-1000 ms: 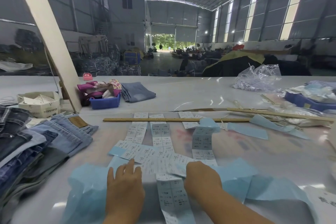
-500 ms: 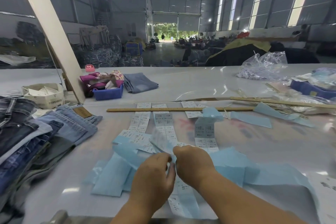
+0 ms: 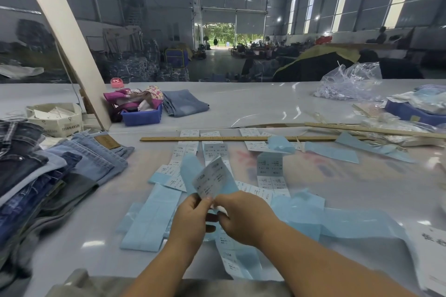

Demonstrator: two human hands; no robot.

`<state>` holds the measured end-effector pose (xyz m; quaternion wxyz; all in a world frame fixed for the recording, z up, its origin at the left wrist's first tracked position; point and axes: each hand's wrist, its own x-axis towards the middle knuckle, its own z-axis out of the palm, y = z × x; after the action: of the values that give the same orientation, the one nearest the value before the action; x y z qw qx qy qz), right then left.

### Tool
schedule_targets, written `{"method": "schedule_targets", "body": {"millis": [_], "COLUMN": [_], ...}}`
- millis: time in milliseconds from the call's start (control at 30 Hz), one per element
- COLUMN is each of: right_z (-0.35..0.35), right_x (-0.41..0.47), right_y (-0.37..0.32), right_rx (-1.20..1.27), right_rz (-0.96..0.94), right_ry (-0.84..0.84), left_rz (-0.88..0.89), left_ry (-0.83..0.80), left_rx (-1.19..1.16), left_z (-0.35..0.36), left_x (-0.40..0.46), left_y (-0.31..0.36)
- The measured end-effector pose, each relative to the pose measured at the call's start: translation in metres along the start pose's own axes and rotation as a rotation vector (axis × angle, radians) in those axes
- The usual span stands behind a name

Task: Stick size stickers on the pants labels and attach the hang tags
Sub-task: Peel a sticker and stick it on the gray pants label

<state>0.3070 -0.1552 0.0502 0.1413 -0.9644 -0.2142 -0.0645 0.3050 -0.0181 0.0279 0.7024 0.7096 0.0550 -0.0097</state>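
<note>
**Sticker strip lifted off the surface**

A second ago both hands lay flat on the sticker strips; now the left hand and right hand pinch one sticker strip together, each grip closed on its lower end, raised above the surface. Peeling looks imminent. The jeans wait at nine o'clock.

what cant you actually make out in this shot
Head view only:
- Print on the sticker sheet pinched by the left hand and right hand: too small and blurred to read.
- Fingertips of both hands: hidden behind the hands' backs.
- Lower jeans in the jeans stack: covered by upper ones, cut by the left edge.
- White paper: cut by the right edge.
</note>
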Motion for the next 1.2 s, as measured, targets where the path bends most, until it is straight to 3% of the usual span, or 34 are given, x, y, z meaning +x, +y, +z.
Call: {"method": "schedule_targets", "body": {"millis": [133, 267, 433, 833, 1200], "right_z": [0.007, 0.009, 0.009, 0.008, 0.008], "right_x": [0.003, 0.007, 0.006, 0.007, 0.007], "right_y": [0.003, 0.006, 0.003, -0.005, -0.001], "right_rx": [0.143, 0.206, 0.233, 0.311, 0.258], "right_rz": [0.062, 0.159, 0.13, 0.148, 0.2], "right_ry": [0.003, 0.1, 0.17, 0.099, 0.118], "left_rz": [-0.066, -0.082, -0.115, -0.122, -0.21], "left_ry": [0.068, -0.004, -0.023, -0.086, -0.103], "left_rx": [-0.071, -0.11, -0.16, -0.129, -0.269], "left_z": [-0.009, -0.009, -0.013, -0.011, -0.014], "left_x": [0.006, 0.008, 0.011, 0.01, 0.012], "left_y": [-0.002, -0.002, -0.004, -0.005, -0.006]}}
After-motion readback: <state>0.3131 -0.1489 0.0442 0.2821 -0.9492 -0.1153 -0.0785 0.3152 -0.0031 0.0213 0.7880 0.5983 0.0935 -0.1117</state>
